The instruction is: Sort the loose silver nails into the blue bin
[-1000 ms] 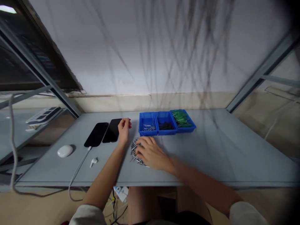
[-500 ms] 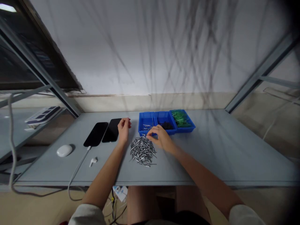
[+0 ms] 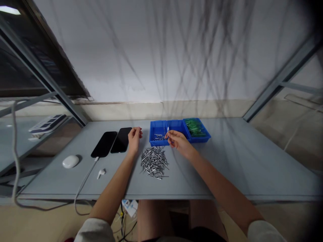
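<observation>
Between the thumb and fingers of my right hand (image 3: 178,141) is a small silvery metal piece (image 3: 168,131), held upright over the blue bins. Behind that hand is the middle bin (image 3: 176,125), its contents mostly hidden. The left bin (image 3: 158,143) has a few metal pins in it, and the right bin (image 3: 195,129) holds green pieces. A pile of metal pins (image 3: 153,162) lies on the table in front of the bins. My left hand (image 3: 135,136) rests beside a phone, fingers curled; whether they hold anything is hidden.
Two dark phones (image 3: 104,144) (image 3: 121,140) lie at the left, one with a white cable (image 3: 85,179). Nearer the left edge are a white case (image 3: 70,161) and an earbud (image 3: 101,173). Metal frame posts stand on both sides.
My right hand has risen from the top of the pile towards the bins, now with a metal piece showing upright in its fingers. My left hand has hardly moved.
</observation>
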`<state>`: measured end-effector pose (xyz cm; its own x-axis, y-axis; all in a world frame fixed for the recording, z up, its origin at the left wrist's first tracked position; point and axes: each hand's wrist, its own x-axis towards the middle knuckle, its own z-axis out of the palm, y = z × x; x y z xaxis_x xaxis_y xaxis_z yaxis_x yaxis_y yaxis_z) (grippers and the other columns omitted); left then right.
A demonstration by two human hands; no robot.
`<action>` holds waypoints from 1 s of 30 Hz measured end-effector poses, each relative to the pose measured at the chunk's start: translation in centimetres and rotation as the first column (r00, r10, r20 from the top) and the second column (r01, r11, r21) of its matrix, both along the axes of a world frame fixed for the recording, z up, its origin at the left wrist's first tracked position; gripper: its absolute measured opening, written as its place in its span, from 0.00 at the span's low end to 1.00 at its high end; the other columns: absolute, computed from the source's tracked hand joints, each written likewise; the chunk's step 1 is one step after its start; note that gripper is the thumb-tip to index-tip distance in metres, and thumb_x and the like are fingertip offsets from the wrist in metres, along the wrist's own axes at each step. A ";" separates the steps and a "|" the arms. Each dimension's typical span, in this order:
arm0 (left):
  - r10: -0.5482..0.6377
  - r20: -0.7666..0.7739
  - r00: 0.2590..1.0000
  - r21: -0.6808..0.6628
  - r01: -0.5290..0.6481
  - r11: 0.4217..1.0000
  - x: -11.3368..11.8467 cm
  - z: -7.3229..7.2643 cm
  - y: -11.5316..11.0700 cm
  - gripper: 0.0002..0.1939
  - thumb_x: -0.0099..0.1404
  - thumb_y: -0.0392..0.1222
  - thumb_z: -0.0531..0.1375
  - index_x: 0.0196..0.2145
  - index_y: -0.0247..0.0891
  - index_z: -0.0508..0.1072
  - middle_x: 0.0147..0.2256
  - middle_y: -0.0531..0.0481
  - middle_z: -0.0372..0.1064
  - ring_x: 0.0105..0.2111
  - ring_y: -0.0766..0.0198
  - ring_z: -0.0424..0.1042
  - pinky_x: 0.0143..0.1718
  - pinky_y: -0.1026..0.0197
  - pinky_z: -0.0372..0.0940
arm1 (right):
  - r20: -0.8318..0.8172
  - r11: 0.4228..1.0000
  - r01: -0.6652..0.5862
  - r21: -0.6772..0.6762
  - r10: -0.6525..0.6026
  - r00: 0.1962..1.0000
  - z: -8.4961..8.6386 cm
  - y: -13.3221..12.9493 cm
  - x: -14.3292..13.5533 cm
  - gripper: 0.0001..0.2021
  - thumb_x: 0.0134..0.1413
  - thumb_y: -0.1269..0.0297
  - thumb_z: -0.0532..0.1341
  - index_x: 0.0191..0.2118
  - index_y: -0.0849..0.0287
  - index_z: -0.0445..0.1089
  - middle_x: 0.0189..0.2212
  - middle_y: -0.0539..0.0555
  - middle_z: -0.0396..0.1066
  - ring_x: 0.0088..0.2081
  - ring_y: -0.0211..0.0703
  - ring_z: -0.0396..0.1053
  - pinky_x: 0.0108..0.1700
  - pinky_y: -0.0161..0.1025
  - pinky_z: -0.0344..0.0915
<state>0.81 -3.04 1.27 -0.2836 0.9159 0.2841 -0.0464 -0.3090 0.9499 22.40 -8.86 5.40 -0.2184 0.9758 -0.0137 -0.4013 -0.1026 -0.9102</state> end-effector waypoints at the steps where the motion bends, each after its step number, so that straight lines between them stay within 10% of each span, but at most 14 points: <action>1: 0.001 0.000 1.000 -0.001 -0.001 1.000 0.0 0.0 0.0 0.14 0.57 0.51 0.60 0.28 0.36 0.70 0.19 0.56 0.58 0.20 0.71 0.59 0.24 0.66 0.56 | 0.005 1.000 -0.013 0.005 0.013 1.000 0.0 0.0 0.1 0.15 0.38 0.55 0.70 0.28 0.60 0.69 0.27 0.48 0.71 0.20 0.28 0.61 0.16 0.26 0.55; 11: -0.001 -0.007 1.000 -0.012 0.001 1.000 0.2 0.1 -0.1 0.14 0.57 0.52 0.60 0.27 0.36 0.70 0.21 0.55 0.60 0.21 0.71 0.59 0.24 0.66 0.56 | 0.317 0.963 0.140 0.232 -0.211 0.925 -0.6 1.2 1.3 0.15 0.39 0.54 0.68 0.29 0.61 0.70 0.21 0.49 0.70 0.13 0.31 0.57 0.12 0.31 0.55; 17: 0.006 -0.002 1.000 -0.021 -0.006 1.000 0.3 0.5 -0.3 0.15 0.55 0.52 0.60 0.26 0.36 0.70 0.20 0.55 0.59 0.21 0.71 0.58 0.24 0.66 0.56 | 0.551 0.901 0.158 0.404 -0.378 0.744 -1.3 0.7 1.1 0.12 0.47 0.56 0.63 0.33 0.61 0.72 0.25 0.52 0.72 0.15 0.33 0.60 0.15 0.32 0.56; 30: 0.004 -0.013 1.000 -0.034 -0.005 0.999 0.3 0.5 -0.3 0.14 0.56 0.52 0.60 0.27 0.36 0.70 0.21 0.55 0.60 0.21 0.71 0.59 0.24 0.66 0.56 | 0.817 0.830 -0.328 0.452 -0.238 0.525 -1.2 -0.7 0.0 0.07 0.50 0.69 0.63 0.37 0.59 0.76 0.29 0.51 0.76 0.22 0.33 0.63 0.29 0.32 0.58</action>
